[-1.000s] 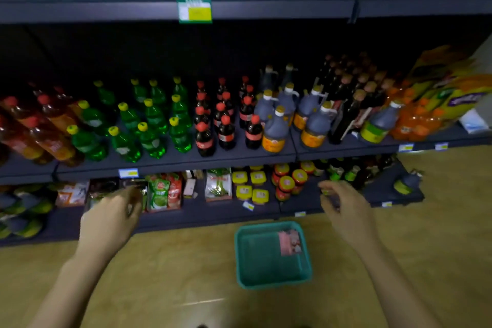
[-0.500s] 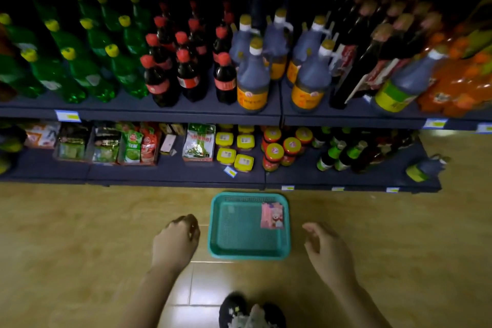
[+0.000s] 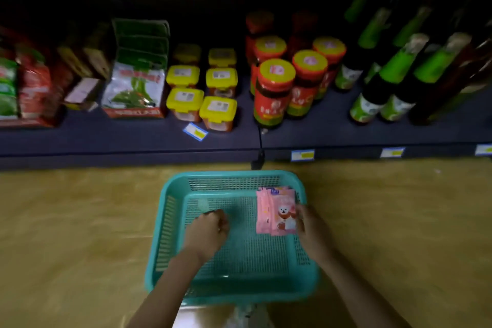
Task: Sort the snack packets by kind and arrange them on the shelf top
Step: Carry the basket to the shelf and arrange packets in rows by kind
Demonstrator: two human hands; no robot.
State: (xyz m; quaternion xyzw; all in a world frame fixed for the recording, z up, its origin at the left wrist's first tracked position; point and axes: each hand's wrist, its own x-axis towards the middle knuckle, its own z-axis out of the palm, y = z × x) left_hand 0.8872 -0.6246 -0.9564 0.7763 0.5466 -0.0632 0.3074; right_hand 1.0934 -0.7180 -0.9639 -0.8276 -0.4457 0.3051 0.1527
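A teal mesh basket (image 3: 170, 210) sits on the floor in front of the bottom shelf. Inside it, at the right, lies a small stack of pink snack packets (image 3: 275, 210) with a white cartoon animal on the front. My right hand (image 3: 310, 229) is at the right edge of the packets and touches them; whether its fingers grip them is hidden. My left hand (image 3: 207, 231) hovers over the left half of the basket, fingers curled into a loose fist with nothing in it.
The dark bottom shelf (image 3: 133, 141) runs across just behind the basket. It carries boxed packets at the left, yellow-lidded tubs (image 3: 215, 112), red jars (image 3: 274, 90) and green-capped bottles (image 3: 399, 77). Tan floor (image 3: 74, 234) lies on both sides of the basket.
The view has dropped from the upper shelves to the floor basket. Both hands moved down and forward into the basket; my right hand reached the pink packets.
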